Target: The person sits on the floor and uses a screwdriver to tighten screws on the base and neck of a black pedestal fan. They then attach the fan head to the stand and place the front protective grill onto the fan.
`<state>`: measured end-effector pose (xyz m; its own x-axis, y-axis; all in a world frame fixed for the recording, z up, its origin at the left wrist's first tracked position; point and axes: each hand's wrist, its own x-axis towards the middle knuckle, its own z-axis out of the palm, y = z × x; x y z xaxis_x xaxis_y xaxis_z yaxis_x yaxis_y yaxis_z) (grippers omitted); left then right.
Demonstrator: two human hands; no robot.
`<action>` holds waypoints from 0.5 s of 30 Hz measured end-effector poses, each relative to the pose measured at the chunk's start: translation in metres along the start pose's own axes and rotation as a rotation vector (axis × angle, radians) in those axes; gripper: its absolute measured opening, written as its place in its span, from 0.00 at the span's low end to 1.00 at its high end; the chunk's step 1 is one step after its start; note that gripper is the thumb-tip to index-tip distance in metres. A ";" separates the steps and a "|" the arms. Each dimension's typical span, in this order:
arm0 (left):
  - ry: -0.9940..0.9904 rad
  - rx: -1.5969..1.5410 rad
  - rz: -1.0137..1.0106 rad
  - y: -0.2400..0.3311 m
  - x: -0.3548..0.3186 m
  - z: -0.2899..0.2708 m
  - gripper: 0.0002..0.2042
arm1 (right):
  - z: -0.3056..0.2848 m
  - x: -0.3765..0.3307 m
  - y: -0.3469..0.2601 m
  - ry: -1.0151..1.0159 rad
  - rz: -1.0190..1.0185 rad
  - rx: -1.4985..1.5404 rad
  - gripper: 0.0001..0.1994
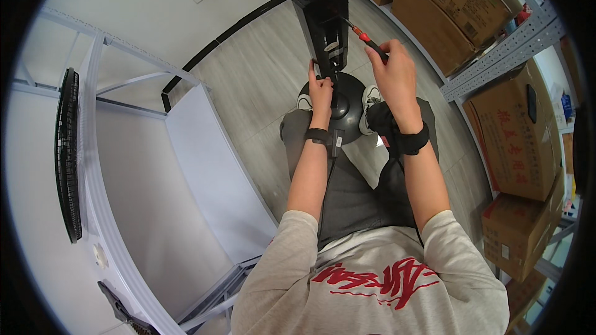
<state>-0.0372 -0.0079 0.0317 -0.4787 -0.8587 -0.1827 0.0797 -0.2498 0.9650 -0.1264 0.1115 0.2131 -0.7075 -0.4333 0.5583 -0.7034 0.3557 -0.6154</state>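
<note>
The screwdriver (366,38), pinched in the right hand (394,71), slants up-left into the black fan column (323,15) rising from the round base (344,102), which the left hand (321,90) grips lower down.

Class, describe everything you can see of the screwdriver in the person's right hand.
The screwdriver has a red and black handle, plastic or rubber by its look, and a thin metal shaft. The right hand is closed around the handle, hiding most of it. The tool slants up and to the left, its shaft reaching the side of the black upright column of a fan stand, above the round black base. The tip cannot be made out. The left hand steadies the column lower down.
</note>
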 end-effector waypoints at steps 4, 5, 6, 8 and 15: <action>-0.009 0.022 -0.010 0.000 0.001 -0.003 0.37 | 0.000 0.008 0.000 -0.312 0.228 -0.028 0.20; -0.015 0.026 -0.015 0.000 0.001 -0.004 0.38 | -0.003 0.009 -0.003 -0.327 0.256 0.002 0.20; -0.015 0.022 -0.013 -0.001 0.001 -0.004 0.37 | -0.004 0.009 -0.005 -0.341 0.284 0.032 0.20; -0.021 0.015 -0.008 -0.001 0.000 -0.003 0.37 | -0.002 0.002 -0.001 -0.137 0.085 0.015 0.20; 0.001 0.031 -0.023 0.000 0.000 -0.003 0.35 | -0.001 0.009 -0.002 -0.431 0.277 -0.041 0.17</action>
<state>-0.0346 -0.0093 0.0313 -0.4796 -0.8531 -0.2053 0.0412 -0.2556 0.9659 -0.1316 0.1077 0.2205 -0.7814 -0.6172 0.0921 -0.5018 0.5337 -0.6807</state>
